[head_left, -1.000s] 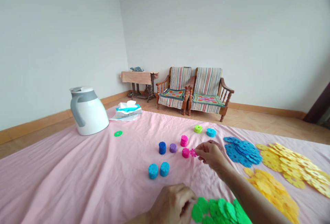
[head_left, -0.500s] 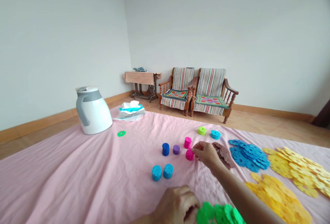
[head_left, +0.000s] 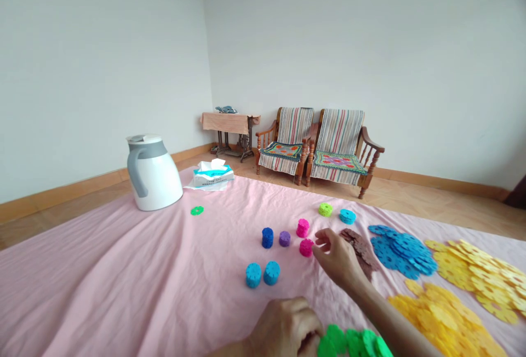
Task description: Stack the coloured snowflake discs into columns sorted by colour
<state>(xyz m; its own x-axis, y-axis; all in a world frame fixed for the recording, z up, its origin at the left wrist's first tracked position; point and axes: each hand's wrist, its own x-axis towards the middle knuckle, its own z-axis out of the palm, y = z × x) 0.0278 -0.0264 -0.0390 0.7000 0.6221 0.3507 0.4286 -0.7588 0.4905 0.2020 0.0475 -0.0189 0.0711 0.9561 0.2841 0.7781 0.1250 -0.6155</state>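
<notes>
My right hand (head_left: 337,255) hovers just right of a short pink stack of notched plastic discs (head_left: 306,247), its thumb and fingers apart and nothing between them. A second pink stack (head_left: 303,228) stands behind that one. My left hand (head_left: 287,327) rests low on the cloth with curled fingers, beside a pile of green discs (head_left: 353,341); whatever its fingers may hold is hidden. To the left stand a purple stack (head_left: 285,238), a dark blue stack (head_left: 267,238) and two light blue stacks (head_left: 253,275). Brown discs (head_left: 360,250) lie partly behind my right hand.
Blue (head_left: 402,253), orange-yellow (head_left: 446,318) and pale yellow (head_left: 476,275) disc piles spread to the right. Lime (head_left: 325,209) and blue (head_left: 347,216) stacks stand farther back. A white jug (head_left: 158,179), a tissue box (head_left: 213,175) and one green disc (head_left: 197,210) are on the pink cloth (head_left: 135,269).
My right hand has let go of the near pink stack and drawn slightly right, its fingers opening. My left hand stays by the green discs. The view has shifted slightly.
</notes>
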